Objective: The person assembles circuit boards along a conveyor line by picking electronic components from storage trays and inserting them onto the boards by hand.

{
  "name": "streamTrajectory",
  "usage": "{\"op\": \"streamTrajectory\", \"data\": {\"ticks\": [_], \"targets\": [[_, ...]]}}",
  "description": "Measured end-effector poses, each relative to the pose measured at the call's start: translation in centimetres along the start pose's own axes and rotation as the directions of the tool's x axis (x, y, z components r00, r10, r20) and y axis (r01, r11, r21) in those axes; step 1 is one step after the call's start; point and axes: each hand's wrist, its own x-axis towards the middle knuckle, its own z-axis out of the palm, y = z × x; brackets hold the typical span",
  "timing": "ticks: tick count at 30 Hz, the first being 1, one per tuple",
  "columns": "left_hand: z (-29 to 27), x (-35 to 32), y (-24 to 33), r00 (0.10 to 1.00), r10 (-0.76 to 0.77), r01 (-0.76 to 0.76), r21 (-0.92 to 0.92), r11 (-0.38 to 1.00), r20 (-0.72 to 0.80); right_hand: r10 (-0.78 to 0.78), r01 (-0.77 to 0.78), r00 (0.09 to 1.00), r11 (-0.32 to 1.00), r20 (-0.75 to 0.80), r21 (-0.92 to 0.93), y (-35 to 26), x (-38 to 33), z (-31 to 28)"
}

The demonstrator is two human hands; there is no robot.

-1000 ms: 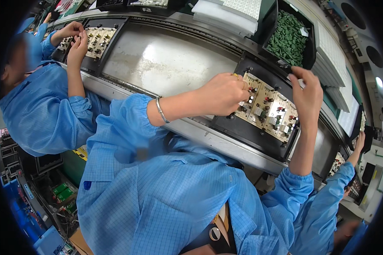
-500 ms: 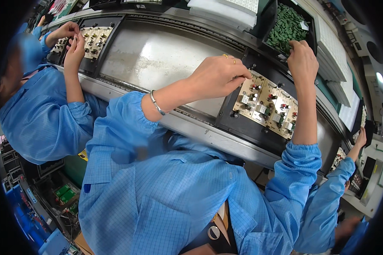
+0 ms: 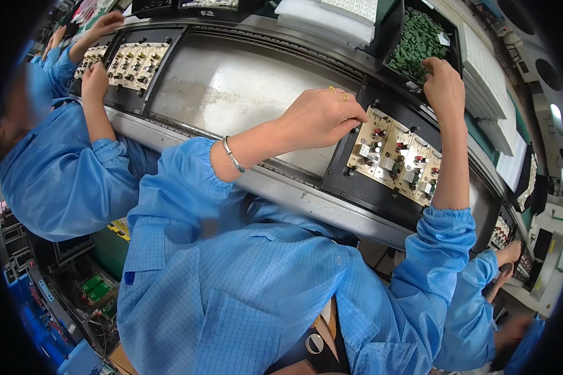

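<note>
My left hand (image 3: 322,117) is closed in a pinch at the upper left corner of a tan circuit board panel (image 3: 388,140). Whatever its fingertips hold, if anything, is hidden. The panel carries red, black and white components and lies in a black carrier tray (image 3: 339,176) on the line. My right hand (image 3: 445,87) reaches past the panel to a black bin (image 3: 460,53) of small green flat parts (image 3: 416,40). Its fingers are curled together at the bin's near side, and I cannot see what is between them.
Steel conveyor rails (image 3: 256,178) run across in front of me. At left a co-worker's hand (image 3: 95,82) is over another board tray (image 3: 137,65); at right is another co-worker's hand (image 3: 512,251). White foam trays (image 3: 485,78) are stacked beside the bin.
The carrier trays have shifted slightly right along the line. My hands stay nearly in place. The left co-worker's hands have parted, and the right co-worker's hand has come lower and nearer.
</note>
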Motion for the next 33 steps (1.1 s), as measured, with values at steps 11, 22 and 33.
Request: {"op": "streamTrajectory", "data": {"ticks": [11, 22, 33], "targets": [[-0.6, -0.4, -0.5, 1.000, 0.010, -0.009, 0.026, 1.000, -0.023, 0.113, -0.148, 0.989, 0.837, 0.097, 0.527, -3.9, -5.8, -4.9], [-0.7, -0.8, -0.5, 1.000, 0.020, -0.020, 0.004, 1.000, -0.016, 0.110, -0.330, 0.918, 0.744, 0.381, 0.580, -7.6, -15.0, -3.4], [-1.3, -1.3, -1.0, 0.998, 0.046, -0.045, 0.014, 0.999, -0.049, 0.035, -0.160, 0.967, 0.855, 0.252, 0.494, -8.6, -15.2, -2.9]]}}
